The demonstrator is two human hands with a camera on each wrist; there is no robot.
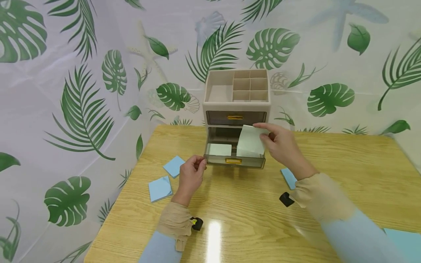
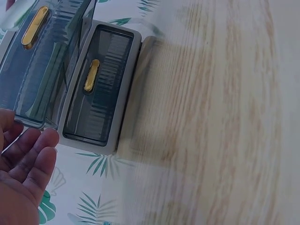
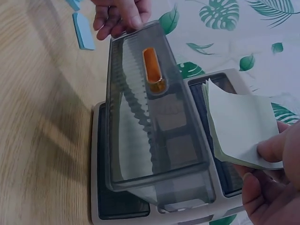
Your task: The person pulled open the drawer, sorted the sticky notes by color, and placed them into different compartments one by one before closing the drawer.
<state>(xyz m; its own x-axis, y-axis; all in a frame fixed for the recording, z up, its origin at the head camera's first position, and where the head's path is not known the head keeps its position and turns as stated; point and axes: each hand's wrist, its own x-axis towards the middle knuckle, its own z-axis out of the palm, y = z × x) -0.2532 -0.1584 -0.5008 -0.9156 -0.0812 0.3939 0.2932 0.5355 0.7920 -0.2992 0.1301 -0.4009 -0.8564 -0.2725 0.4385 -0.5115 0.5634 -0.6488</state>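
The smoky transparent drawer with a gold handle stands pulled open; a pale green note pad tilts over the drawer's right side.

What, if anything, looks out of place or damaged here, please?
Nothing looks spilled or broken; only the pale green pad in the right hand seems slightly odd, its edges splayed unevenly at one corner rather than stacked flush.

The pad is pale green, the drawer smoky grey (its handle gold), the backdrop green-leaf patterned.
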